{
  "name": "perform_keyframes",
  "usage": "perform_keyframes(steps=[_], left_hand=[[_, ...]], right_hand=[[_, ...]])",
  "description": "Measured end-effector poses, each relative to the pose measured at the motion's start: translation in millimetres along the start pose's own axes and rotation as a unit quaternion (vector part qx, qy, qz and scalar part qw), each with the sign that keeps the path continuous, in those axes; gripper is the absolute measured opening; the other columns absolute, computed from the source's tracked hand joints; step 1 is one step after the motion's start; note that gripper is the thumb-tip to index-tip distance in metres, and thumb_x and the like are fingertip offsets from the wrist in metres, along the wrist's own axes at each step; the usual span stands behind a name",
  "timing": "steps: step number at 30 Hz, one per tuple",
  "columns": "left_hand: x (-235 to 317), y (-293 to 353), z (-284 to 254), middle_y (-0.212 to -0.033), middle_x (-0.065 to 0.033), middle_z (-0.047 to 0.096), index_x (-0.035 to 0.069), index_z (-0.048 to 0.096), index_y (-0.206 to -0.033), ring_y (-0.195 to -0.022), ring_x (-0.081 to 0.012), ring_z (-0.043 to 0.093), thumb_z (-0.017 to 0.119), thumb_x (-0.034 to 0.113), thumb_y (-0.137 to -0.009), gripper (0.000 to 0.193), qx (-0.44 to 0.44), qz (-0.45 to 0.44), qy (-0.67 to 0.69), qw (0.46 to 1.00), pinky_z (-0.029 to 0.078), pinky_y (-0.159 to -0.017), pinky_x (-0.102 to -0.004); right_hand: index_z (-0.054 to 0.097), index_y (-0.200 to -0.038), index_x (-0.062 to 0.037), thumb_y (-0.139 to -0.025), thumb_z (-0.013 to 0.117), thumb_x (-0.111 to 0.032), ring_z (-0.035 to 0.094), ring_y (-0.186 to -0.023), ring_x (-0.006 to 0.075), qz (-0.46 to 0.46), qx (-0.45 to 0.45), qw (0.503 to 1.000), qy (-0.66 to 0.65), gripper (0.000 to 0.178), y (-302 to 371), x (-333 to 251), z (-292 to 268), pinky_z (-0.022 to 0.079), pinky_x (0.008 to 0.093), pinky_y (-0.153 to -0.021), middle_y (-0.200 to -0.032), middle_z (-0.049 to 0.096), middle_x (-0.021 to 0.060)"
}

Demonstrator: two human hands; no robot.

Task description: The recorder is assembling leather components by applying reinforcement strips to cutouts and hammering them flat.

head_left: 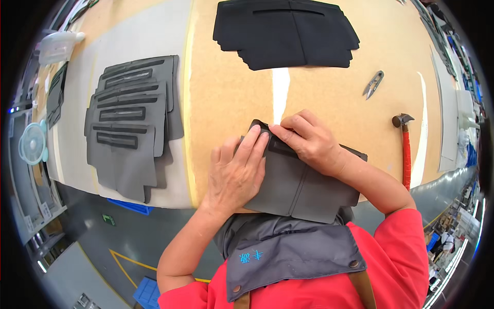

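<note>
left hand: lying flat on the grey fabric piece, fingers spread, pinning it to the table; pressing, not gripping.
right hand: pinching the top left corner of the piece between thumb and fingertips, folding or pressing the dark edge down.
grey fabric piece: lying at the near table edge, right in front of the person, partly hanging over the apron.
doing it well: my read is that the flat hand should be keeping the panel from sliding while the pinch is working along the edge; keep the fold square to the seam and press in short steps.
hammer: one, red handle, lying just right of the right forearm, apart from it.
snips: one, further out on the right.
grey stack: one fanned pile on the left; at least five pieces showing, exact count unclear.
black stack: one pile at the far edge; several layers, cannot count them.
fan: one, off the table, far left.
</note>
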State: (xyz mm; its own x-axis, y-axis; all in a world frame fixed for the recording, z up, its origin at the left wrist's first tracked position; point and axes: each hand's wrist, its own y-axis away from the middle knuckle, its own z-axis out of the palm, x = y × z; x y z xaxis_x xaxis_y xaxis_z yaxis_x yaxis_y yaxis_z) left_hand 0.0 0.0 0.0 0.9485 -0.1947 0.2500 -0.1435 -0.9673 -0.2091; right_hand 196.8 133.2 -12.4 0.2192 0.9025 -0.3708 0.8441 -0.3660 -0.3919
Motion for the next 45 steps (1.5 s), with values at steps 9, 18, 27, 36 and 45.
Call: perform_keyframes(steps=[9, 18, 27, 36, 45], left_hand=[[2.8, 4.9, 1.5, -0.146, -0.0024, 0.055, 0.011, 0.061, -0.138, -0.116, -0.0264, 0.051, 0.072, 0.016, -0.087, 0.053, 0.001, -0.015, 0.020, 1.000, 0.043, -0.099, -0.0390], [-5.4, 9.1, -4.3, -0.143, -0.0049, 0.058, 0.008, 0.060, -0.138, -0.115, -0.0287, 0.054, 0.072, 0.015, -0.088, 0.052, 0.018, -0.034, 0.033, 0.999, 0.044, -0.099, -0.0407], [-17.8, -7.9, -10.6, -0.121, -0.0103, 0.060, 0.005, 0.059, -0.139, -0.110, -0.0305, 0.055, 0.069, 0.014, -0.093, 0.048, 0.042, -0.085, 0.050, 0.994, 0.043, -0.096, -0.0430], [-18.0, -8.3, -4.7, -0.125, -0.0099, 0.060, 0.009, 0.063, -0.137, -0.116, -0.0281, 0.056, 0.072, 0.019, -0.092, 0.047, 0.049, -0.041, 0.005, 0.998, 0.043, -0.096, -0.0423], [-13.3, -7.1, -9.1, -0.127, -0.0109, 0.060, 0.006, 0.064, -0.134, -0.117, -0.0282, 0.058, 0.071, 0.015, -0.091, 0.044, 0.061, -0.018, -0.033, 0.997, 0.043, -0.100, -0.0413]], right_hand=[[0.066, -0.124, 0.0031, -0.078, 0.070, -0.007, 0.057, -0.093, 0.0247, -0.009, -0.023, 0.999, 0.028, 0.047, -16.1, -11.0, -3.0, 0.050, 0.0355, -0.084, -0.105, 0.058, 0.0083], [0.064, -0.131, -0.0014, -0.081, 0.072, -0.003, 0.060, -0.092, 0.0265, 0.018, -0.070, 0.997, -0.015, 0.051, -36.5, -10.7, 7.8, 0.052, 0.0373, -0.083, -0.110, 0.058, 0.0111], [0.073, -0.120, -0.0077, -0.088, 0.071, -0.001, 0.063, -0.088, 0.0239, 0.081, 0.009, 0.991, -0.105, 0.033, -26.7, -4.1, 9.6, 0.055, 0.0348, -0.077, -0.100, 0.063, 0.0058], [0.073, -0.120, -0.0070, -0.080, 0.067, -0.003, 0.061, -0.090, 0.0231, -0.010, -0.016, 1.000, -0.005, 0.041, -26.3, -3.2, 10.3, 0.056, 0.0333, -0.080, -0.104, 0.063, 0.0029], [0.072, -0.124, -0.0095, -0.079, 0.070, -0.002, 0.062, -0.091, 0.0234, 0.025, -0.006, 0.999, -0.032, 0.046, -20.0, -0.1, 5.1, 0.056, 0.0342, -0.082, -0.108, 0.064, 0.0038]])
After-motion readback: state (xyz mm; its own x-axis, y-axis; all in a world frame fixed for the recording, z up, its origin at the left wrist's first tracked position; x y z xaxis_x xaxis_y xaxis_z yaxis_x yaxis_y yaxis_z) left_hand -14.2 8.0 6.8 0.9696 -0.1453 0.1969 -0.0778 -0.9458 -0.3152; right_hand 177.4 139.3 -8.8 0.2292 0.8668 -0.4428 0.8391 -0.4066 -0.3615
